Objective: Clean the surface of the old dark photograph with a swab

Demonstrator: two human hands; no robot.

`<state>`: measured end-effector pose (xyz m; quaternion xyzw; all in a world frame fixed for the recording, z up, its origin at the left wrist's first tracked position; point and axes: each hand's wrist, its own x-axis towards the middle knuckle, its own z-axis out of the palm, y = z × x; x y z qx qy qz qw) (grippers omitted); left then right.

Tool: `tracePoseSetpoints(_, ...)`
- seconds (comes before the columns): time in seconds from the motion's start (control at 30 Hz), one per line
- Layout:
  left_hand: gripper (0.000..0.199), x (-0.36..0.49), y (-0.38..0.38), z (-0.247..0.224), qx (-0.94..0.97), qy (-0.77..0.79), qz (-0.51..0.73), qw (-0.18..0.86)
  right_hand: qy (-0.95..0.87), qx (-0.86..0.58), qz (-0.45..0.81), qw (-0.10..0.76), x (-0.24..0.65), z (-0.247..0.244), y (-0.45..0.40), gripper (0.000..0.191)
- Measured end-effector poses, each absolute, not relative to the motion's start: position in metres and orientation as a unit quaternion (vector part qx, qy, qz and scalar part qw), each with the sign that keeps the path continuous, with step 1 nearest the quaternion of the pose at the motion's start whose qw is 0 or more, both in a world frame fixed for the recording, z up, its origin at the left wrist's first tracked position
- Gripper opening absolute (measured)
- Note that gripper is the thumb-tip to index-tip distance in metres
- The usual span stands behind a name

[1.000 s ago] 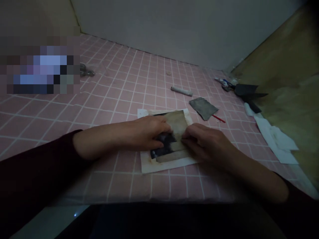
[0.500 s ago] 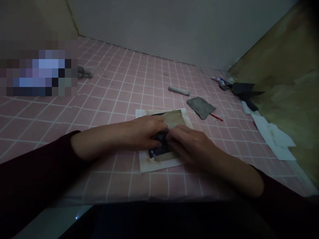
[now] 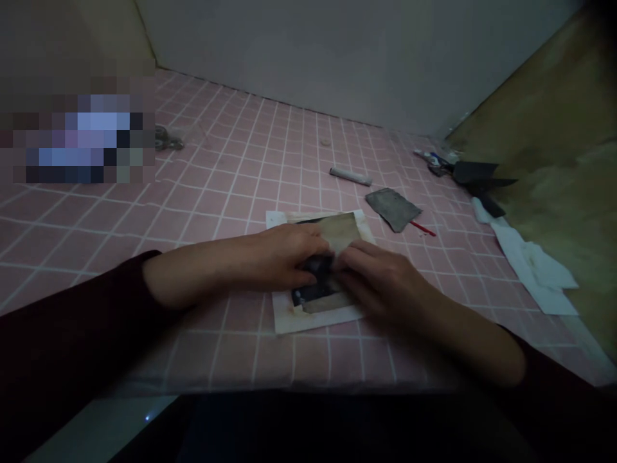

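On the tablecloth lies a sheet of white paper [image 3: 284, 321] with a dark picture [image 3: 315, 290] on it, partly brownish and stained at the edges. My left hand [image 3: 289, 257] rests on its left side, fingers lying flat and thumb apart from them. Close beside it, over the right half of the picture, my right hand [image 3: 376, 273] has its fingers pinched together. Whatever they hold, if anything, is too dark and blurred to make out. Both hands cover much of the picture's middle.
Beyond my right hand lie a grey cloth [image 3: 393, 209], a thin red stick [image 3: 424, 229] and a grey tube [image 3: 351, 176]. White paper [image 3: 540, 270] and dark-bladed tools [image 3: 475, 172] sit along the right wall. A pixelated patch covers the far left. The pink checked tablecloth [image 3: 231, 193] reaches the walls.
The whole view has shifted slightly, so things appear a little further right. My right hand has moved slightly to the right, away from my left, which stays on the picture.
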<state>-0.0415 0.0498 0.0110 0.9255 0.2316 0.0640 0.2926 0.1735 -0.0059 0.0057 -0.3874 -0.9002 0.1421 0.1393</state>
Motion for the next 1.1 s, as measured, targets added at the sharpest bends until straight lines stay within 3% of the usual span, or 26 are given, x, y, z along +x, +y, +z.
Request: tracePoseSetpoints(1.1,0.01,-0.043,0.05,0.008,0.926,0.234,0.067,0.289,-0.902,-0.393,0.134,0.119,0.173,0.009,-0.005,0.01)
